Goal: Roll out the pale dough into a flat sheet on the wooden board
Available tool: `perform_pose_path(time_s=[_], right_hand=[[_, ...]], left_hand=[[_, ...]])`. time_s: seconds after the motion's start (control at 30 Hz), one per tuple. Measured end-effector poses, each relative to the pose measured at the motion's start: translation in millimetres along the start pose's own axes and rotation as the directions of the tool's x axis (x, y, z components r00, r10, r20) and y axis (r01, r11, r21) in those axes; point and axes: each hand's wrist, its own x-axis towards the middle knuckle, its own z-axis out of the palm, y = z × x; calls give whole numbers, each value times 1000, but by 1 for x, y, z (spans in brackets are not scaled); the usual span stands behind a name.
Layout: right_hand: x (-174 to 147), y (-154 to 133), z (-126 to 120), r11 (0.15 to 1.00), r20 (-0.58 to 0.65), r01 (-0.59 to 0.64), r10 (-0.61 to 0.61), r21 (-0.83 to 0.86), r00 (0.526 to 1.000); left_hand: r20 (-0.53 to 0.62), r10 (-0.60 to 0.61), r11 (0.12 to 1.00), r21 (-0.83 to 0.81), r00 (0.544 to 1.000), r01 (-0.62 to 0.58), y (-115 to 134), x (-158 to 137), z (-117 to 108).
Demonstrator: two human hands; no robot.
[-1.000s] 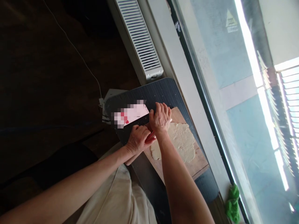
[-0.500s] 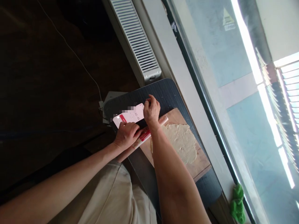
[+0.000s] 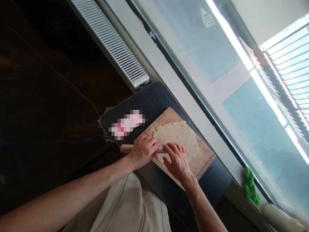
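A rolling pin [image 3: 126, 148] lies across the near part of a flat sheet of dough [image 3: 173, 133], its left end sticking out past my hand. My left hand [image 3: 142, 151] is closed over the pin near that end. Beside it, my right hand [image 3: 178, 161] has its fingers curled over the pin's other part, the thumb held apart below. The right end is hidden under that hand. Under the ragged-edged dough is a wooden board [image 3: 204, 156]. Left of the board lies a phone [image 3: 127, 124], its screen pixelated.
The board rests on a small dark table [image 3: 154, 93] with rounded corners. A white radiator [image 3: 113, 42] and a window sill [image 3: 190, 106] run along its far side. A green cloth-like thing [image 3: 251, 187] lies at the right. A thin cable [image 3: 70, 82] crosses the dark floor.
Both hands have left the phone and moved onto the rolling pin. The pin has turned and now lies over the dough instead of along the board's left edge. The view has shifted.
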Motion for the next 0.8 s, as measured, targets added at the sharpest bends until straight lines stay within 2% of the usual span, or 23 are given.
perform_pose_path(time_s=[0.1, 0.17, 0.27, 0.37, 0.5, 0.6, 0.7, 0.8], right_hand=[[-65, 15, 21, 969, -113, -246, 246, 19, 963], [-94, 24, 39, 933, -209, -358, 358, 42, 910], [-109, 32, 59, 912, -273, -408, 406, 54, 872], [-102, 39, 70, 902, -319, -430, 421, 46, 849], [-100, 37, 85, 890, -395, -450, 440, 73, 807], [-113, 16, 102, 879, -443, -453, 468, 147, 765], [-123, -3, 112, 886, -455, -427, 460, 182, 762], [-118, 5, 102, 890, -453, -423, 451, 169, 769]], left_hand=[[66, 209, 976, -85, 976, -203, 15, 43, 2], [22, 233, 971, -57, 972, -231, 20, 75, 12], [-21, 266, 963, 57, 964, -264, 25, 111, 34], [33, 330, 936, 119, 944, -331, 30, 128, 55], [27, 342, 920, 196, 939, -341, 33, 115, 65], [68, 348, 910, 214, 935, -354, 33, 80, 64], [102, 292, 924, 227, 951, -308, 31, 51, 64], [106, 254, 931, 243, 961, -273, 31, 62, 67]])
